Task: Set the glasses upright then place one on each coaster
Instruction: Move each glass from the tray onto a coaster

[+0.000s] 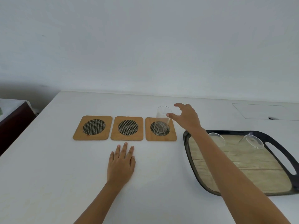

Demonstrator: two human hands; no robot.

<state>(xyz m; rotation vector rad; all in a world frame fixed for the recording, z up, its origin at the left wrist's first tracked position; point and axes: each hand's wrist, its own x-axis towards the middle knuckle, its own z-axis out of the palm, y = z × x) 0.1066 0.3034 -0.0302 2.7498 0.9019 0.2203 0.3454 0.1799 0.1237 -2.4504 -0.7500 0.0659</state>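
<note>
white table [48, 175] | glass [162, 120] upright on right coaster [161, 129] | right hand [186, 117] spread just beside

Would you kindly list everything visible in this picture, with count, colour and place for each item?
table: one, white, fills the lower picture.
coasters: three, wooden with dark mesh circles, in a row; left coaster, middle coaster, right coaster.
upright glass: one, clear, on the right coaster.
tray: one, dark rim, wood-pattern base, at right.
glasses on tray: two, clear, not upright, at its far end; one, another.
dark furniture: one, far left.
wall: pale grey, behind.
left hand: flat on table.
right hand: open, beside the upright glass.
</note>
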